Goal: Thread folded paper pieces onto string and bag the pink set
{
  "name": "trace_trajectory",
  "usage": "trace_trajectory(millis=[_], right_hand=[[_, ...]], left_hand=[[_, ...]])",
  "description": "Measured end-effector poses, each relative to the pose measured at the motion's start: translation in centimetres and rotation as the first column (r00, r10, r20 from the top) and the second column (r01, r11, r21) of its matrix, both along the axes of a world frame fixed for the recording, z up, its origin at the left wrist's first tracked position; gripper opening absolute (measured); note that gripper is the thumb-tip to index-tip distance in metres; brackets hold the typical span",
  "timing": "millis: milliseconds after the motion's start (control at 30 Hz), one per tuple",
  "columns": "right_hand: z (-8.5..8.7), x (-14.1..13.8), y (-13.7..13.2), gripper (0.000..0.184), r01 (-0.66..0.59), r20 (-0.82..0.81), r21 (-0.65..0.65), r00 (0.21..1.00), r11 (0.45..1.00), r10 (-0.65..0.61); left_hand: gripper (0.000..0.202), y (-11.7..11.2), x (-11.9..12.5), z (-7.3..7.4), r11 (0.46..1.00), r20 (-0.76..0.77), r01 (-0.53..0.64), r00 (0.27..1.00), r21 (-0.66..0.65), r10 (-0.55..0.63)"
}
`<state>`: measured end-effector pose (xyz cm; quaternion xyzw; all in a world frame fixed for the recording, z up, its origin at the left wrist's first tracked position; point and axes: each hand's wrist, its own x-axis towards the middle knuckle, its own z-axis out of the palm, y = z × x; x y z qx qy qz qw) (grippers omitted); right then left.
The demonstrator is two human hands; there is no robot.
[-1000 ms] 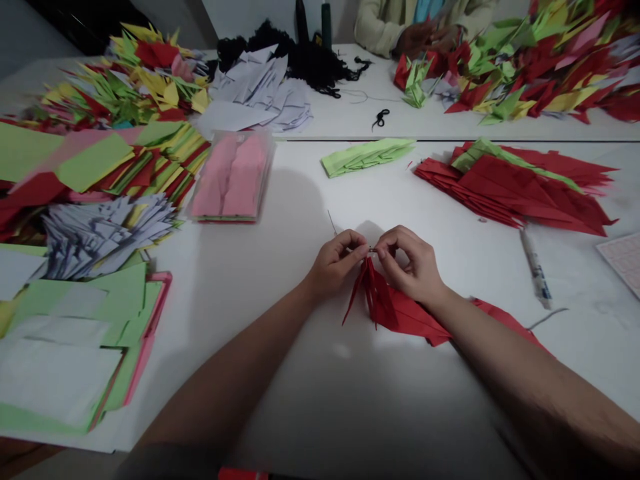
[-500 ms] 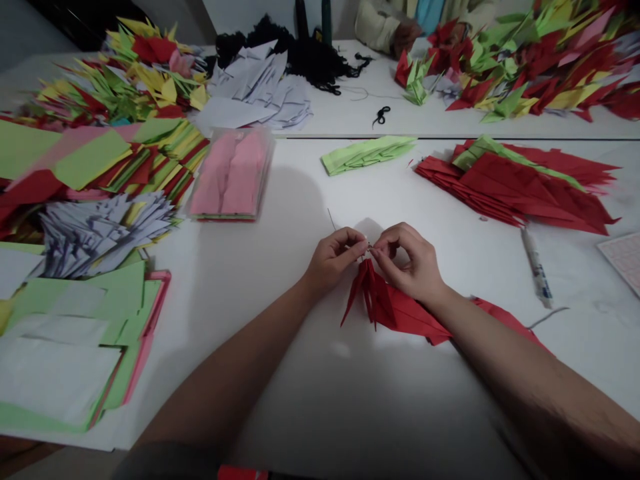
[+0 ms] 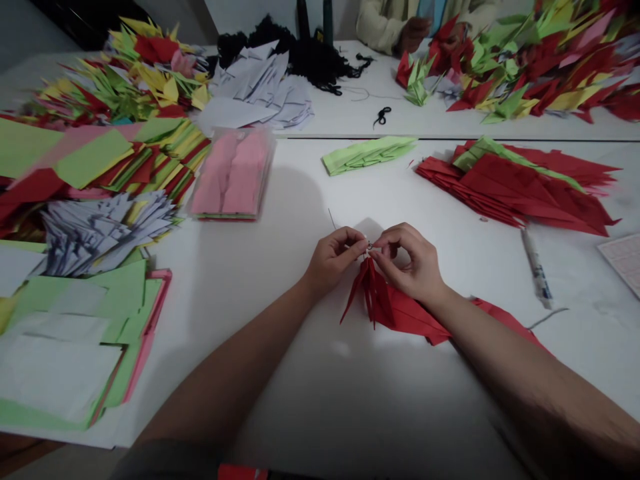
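Note:
My left hand (image 3: 336,257) pinches a thin dark thread (image 3: 331,217), whose loose end sticks up beyond the fingers. Facing it, the fingertips of my right hand (image 3: 409,260) are closed on the same thread, and a tiny loop shows between both hands. Just below hangs a red folded paper piece (image 3: 371,293) with pointed flaps, its top close under my fingers. More red folded paper (image 3: 420,317) spreads to the right, passing beneath my right forearm. How the thread joins the paper is too small to make out.
Red folded papers (image 3: 515,187) lie at right, near a white marker (image 3: 537,267). A green folded stack (image 3: 370,155) and a pink paper packet (image 3: 233,175) lie ahead. Coloured sheets (image 3: 75,320) fill the left side. Across the table, a person's hands (image 3: 415,33) work beside paper piles.
My hands stay almost in place; the thread loop between the fingertips has opened slightly. Across the table, the other person's hand has risen a little.

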<state>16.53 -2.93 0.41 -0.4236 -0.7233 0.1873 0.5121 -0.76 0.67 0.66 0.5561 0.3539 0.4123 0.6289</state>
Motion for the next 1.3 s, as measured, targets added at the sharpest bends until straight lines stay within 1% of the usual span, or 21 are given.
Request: trace_trajectory(millis=[233,433,567,867,1033,1200,1300], right_hand=[[0.01,-0.16,0.11,0.008,0.028,-0.013,0.02,1.0,0.999,-0.028],[0.01,-0.22,0.0,0.01,0.088,-0.013,0.063,0.996,0.994,-0.088],[-0.02,-0.22,-0.05,0.01,0.11,-0.015,0.064,0.994,0.992,-0.109],[0.02,-0.23,-0.06,0.006,0.16,-0.022,0.043,0.987,0.986,-0.159],[0.04,-0.23,-0.02,0.005,0.163,-0.021,0.039,0.987,0.986,-0.162],[-0.01,-0.23,-0.02,0.005,0.186,-0.028,0.033,0.982,0.982,-0.185],[-0.03,-0.21,0.0,0.004,0.191,-0.031,0.033,0.981,0.981,-0.19]], left_hand=[[0.02,-0.04,0.01,0.01,1.0,-0.002,-0.009,1.0,0.017,0.009],[0.02,-0.13,0.14,0.02,0.997,-0.027,-0.071,0.997,0.007,0.071],[0.018,-0.16,0.17,-0.35,0.994,-0.024,-0.106,0.994,0.014,0.106],[0.021,-0.14,0.14,-0.48,0.993,-0.06,-0.115,0.991,0.02,0.116],[0.021,-0.1,0.14,-0.32,0.996,-0.043,-0.089,0.995,0.027,0.09],[0.022,-0.18,0.14,0.06,0.999,0.012,-0.031,0.999,-0.018,0.031],[0.022,-0.22,0.12,0.18,1.0,0.02,-0.02,1.0,-0.014,0.02]])
